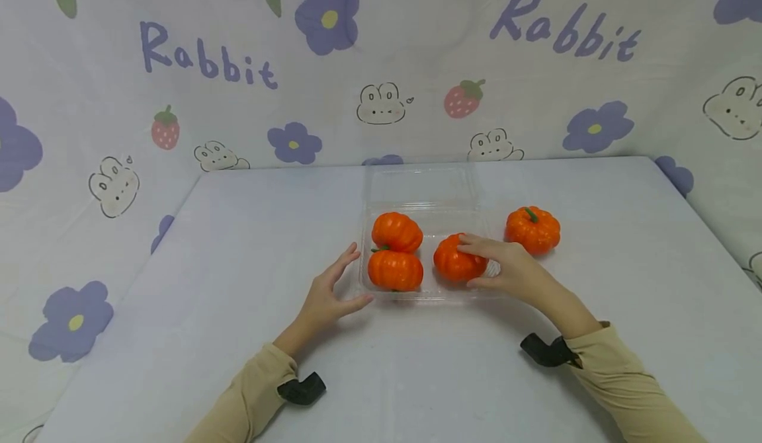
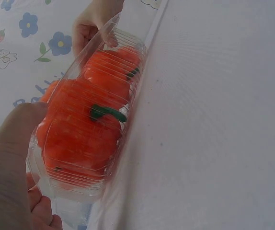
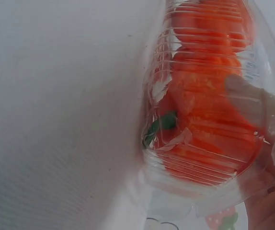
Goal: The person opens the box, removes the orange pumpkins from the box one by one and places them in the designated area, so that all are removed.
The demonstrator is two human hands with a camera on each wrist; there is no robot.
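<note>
your clear plastic clamshell tray [image 1: 381,185] holds three small orange toy pumpkins; your right hand [image 1: 508,268] curls around the third [image 1: 455,261], seemingly seated. a fourth pumpkin [image 1: 532,229] waits outside. your left hand [image 1: 327,294], fingers straight, steadies the tray's edge.

We see two bare hands, the left hand [image 1: 326,297] and the right hand [image 1: 513,268]. Each arm wears a long tan sleeve [image 1: 625,380]. At each wrist, at the cuff's 12 o'clock edge, sits a black strap [image 1: 546,352].
</note>
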